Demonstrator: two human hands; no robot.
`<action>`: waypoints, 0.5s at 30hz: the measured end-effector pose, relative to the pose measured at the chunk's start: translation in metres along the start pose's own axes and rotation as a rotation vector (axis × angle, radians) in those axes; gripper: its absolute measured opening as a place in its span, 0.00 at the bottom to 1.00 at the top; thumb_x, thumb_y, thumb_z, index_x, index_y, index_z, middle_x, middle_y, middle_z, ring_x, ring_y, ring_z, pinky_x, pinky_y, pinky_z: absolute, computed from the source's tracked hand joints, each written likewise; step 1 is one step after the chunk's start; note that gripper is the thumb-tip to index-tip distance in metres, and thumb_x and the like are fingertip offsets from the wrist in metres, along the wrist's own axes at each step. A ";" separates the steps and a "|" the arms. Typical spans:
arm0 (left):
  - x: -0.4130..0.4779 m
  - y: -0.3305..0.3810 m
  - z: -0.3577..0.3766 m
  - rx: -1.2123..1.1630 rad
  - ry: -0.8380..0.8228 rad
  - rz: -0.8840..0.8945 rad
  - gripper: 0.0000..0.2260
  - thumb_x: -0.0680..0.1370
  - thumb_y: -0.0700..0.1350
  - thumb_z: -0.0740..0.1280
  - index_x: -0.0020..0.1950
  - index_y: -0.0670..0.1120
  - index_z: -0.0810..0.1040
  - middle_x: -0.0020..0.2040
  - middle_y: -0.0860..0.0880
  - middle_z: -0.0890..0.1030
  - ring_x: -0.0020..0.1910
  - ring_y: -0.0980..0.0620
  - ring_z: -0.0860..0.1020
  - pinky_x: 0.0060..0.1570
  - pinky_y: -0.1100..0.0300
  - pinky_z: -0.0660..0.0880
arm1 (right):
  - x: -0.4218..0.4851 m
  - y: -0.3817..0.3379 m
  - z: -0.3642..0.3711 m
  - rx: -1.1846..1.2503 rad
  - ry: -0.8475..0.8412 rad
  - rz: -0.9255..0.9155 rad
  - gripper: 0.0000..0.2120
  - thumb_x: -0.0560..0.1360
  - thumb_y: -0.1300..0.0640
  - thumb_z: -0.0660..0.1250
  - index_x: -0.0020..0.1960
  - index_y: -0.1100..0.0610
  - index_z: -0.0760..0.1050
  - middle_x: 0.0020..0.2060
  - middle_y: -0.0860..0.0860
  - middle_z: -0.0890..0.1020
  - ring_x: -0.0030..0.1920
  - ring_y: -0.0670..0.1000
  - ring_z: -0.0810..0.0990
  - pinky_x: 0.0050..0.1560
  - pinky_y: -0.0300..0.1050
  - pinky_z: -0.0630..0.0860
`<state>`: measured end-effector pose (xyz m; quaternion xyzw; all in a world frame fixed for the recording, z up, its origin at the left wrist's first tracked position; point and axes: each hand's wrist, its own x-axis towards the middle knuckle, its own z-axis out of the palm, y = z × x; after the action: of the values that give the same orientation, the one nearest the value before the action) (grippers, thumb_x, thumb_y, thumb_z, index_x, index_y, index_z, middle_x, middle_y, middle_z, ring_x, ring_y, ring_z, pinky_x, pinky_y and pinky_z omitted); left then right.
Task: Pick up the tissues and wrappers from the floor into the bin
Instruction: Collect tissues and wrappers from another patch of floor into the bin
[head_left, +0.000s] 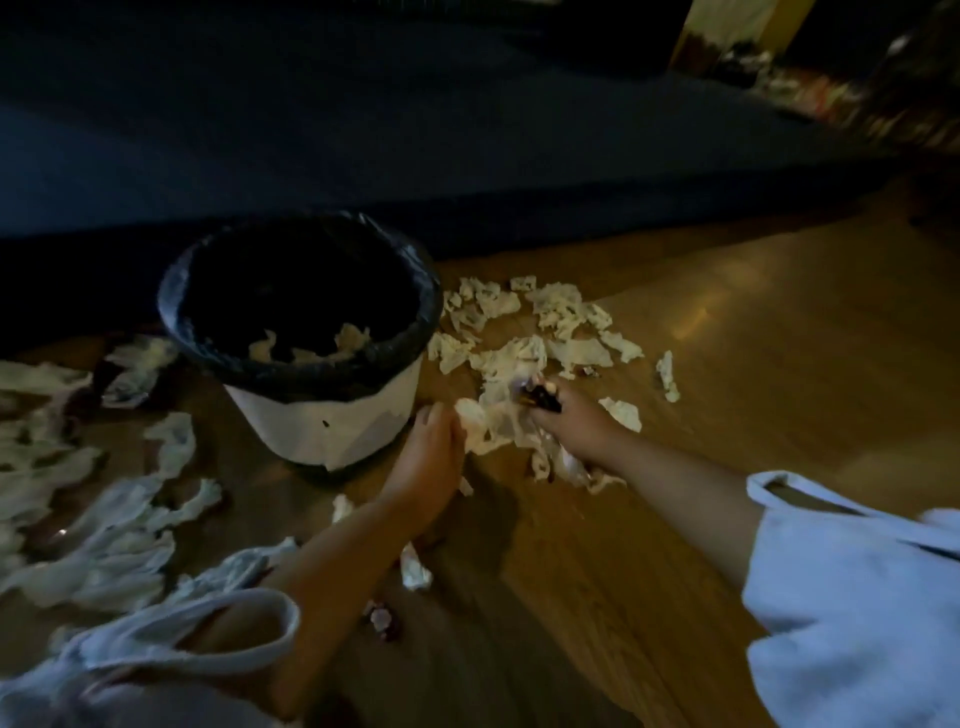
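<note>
A white bin (322, 421) with a black liner stands on the wooden floor, with a few tissues inside it. Just right of the bin, my left hand (426, 457) touches the edge of a crumpled white tissue (493, 421). My right hand (566, 421) is closed around a bunch of tissues and a dark wrapper (543, 397). More torn tissues (550, 317) lie scattered beyond my hands. A large spread of tissues (93, 519) covers the floor at the left. A small wrapper (382, 618) lies by my left forearm.
A dark blue sofa or mattress (363, 130) runs along the back, right behind the bin. Blurred clutter (810, 88) sits at the far right. Bare wooden floor (753, 338) stretches to the right of the tissues.
</note>
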<state>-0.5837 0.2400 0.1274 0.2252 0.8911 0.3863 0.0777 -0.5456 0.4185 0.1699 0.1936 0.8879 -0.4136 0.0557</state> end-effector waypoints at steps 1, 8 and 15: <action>-0.001 0.009 -0.024 0.031 0.046 0.061 0.05 0.80 0.41 0.56 0.51 0.41 0.70 0.46 0.49 0.70 0.42 0.53 0.68 0.36 0.71 0.65 | 0.004 -0.024 -0.005 0.009 0.014 -0.032 0.21 0.78 0.59 0.61 0.70 0.56 0.63 0.60 0.58 0.75 0.51 0.53 0.75 0.41 0.41 0.69; 0.044 0.005 -0.128 -0.267 0.360 -0.169 0.05 0.80 0.42 0.59 0.44 0.49 0.67 0.41 0.51 0.71 0.37 0.56 0.71 0.31 0.66 0.68 | 0.057 -0.145 0.008 0.223 0.032 -0.130 0.18 0.77 0.54 0.62 0.66 0.56 0.68 0.51 0.53 0.76 0.47 0.52 0.75 0.43 0.44 0.70; 0.086 -0.034 -0.173 -0.674 0.305 -0.623 0.07 0.79 0.43 0.60 0.44 0.42 0.72 0.34 0.46 0.71 0.32 0.51 0.70 0.36 0.58 0.71 | 0.112 -0.189 0.068 0.630 -0.126 0.013 0.29 0.76 0.46 0.63 0.72 0.57 0.61 0.66 0.55 0.71 0.62 0.55 0.73 0.61 0.48 0.72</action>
<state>-0.7256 0.1468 0.2251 -0.1495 0.7424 0.6406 0.1270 -0.7266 0.2904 0.2315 0.1812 0.7096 -0.6790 0.0506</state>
